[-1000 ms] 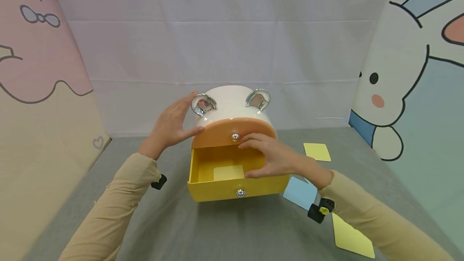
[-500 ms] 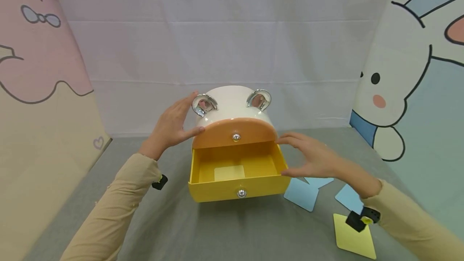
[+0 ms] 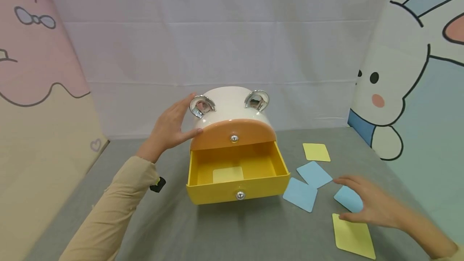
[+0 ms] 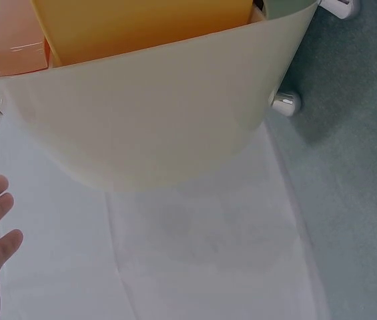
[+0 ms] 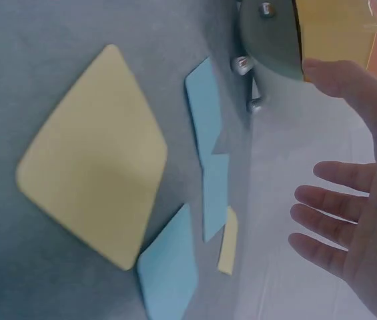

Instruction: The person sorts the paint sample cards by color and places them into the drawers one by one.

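Note:
A small white drawer cabinet (image 3: 232,108) with silver ears stands mid-table in the head view. Its orange upper drawer (image 3: 214,137) is closed. The yellow lower drawer (image 3: 214,193) is pulled out, and a pale yellow card (image 3: 227,175) lies inside it. My left hand (image 3: 169,130) rests against the cabinet's left side, fingers extended beside the ear. My right hand (image 3: 373,204) hovers over the cards at the right, thumb and fingers spread, nothing held. Below it are a blue card (image 3: 349,199) and a yellow card (image 3: 353,239), the latter large in the right wrist view.
Two overlapping blue cards (image 3: 300,194) lie just right of the drawer. Behind them is another yellow card (image 3: 316,152). A grey cloth covers the table (image 3: 163,228). White fabric (image 3: 224,51) hangs at the back, with cartoon-printed panels on both sides.
My right hand has left the drawer and moved right, over the loose cards. The card inside the drawer stays in place. My left hand keeps its place on the cabinet.

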### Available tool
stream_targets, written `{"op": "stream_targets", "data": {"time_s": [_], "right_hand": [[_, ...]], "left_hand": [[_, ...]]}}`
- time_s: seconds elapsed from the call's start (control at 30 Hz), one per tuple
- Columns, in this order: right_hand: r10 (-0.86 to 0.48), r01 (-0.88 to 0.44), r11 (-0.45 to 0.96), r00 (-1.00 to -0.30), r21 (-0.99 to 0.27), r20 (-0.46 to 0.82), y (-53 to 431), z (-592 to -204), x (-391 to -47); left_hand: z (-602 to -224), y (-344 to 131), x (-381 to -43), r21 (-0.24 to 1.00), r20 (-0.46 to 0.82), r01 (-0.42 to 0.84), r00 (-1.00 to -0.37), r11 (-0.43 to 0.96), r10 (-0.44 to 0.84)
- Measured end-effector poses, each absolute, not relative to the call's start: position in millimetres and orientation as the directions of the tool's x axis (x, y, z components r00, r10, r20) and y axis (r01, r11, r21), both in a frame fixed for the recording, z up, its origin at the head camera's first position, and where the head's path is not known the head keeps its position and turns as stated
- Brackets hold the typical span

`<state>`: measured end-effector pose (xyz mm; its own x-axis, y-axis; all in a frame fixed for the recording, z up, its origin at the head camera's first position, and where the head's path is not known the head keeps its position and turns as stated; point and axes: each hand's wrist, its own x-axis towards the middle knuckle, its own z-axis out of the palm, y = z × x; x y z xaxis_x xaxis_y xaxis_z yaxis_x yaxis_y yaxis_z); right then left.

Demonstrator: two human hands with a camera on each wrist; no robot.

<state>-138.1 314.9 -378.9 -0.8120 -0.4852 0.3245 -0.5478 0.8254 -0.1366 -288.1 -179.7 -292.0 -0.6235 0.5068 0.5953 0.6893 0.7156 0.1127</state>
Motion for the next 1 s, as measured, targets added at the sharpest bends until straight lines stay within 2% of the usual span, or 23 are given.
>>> {"op": "stream_targets", "data": {"time_s": [0.13,0.3,0.47,0.57,0.63,0.73,1.0], "right_hand": [[-0.442,-0.492,0.853,-0.859,-0.175,0.26,333.2,-403.4,-124.7],[-0.393,-0.396,0.889,-0.918,-0.231,0.061,345.3,-425.1,-111.2],[-0.323,-0.288,0.922,-0.941,-0.259,-0.101,351.9,-435.9,-103.2],[-0.321,-0.27,0.917,-0.936,-0.293,-0.143,355.0,-440.2,-101.0],[-0.318,-0.266,0.92,-0.936,-0.289,-0.15,355.7,-441.3,-101.0],[-0.341,-0.307,0.915,-0.936,-0.263,-0.093,354.2,-442.1,-101.1],[-0.384,-0.358,0.888,-0.923,-0.29,-0.037,352.4,-443.0,-101.4]], "left_hand": [[-291.7,-179.2,-287.3,0.114,0.599,0.695,-0.618,0.71,0.509],[-291.8,-178.5,-286.9,0.118,0.61,0.704,-0.608,0.7,0.508],[-292.0,-179.0,-286.9,0.119,0.609,0.702,-0.611,0.702,0.507],[-292.4,-178.4,-287.0,0.116,0.611,0.702,-0.609,0.703,0.507],[-292.4,-178.3,-287.0,0.114,0.615,0.704,-0.604,0.701,0.507],[-291.7,-178.6,-286.3,0.112,0.622,0.707,-0.598,0.698,0.506],[-292.8,-178.6,-287.1,0.109,0.623,0.709,-0.595,0.697,0.508]]}}
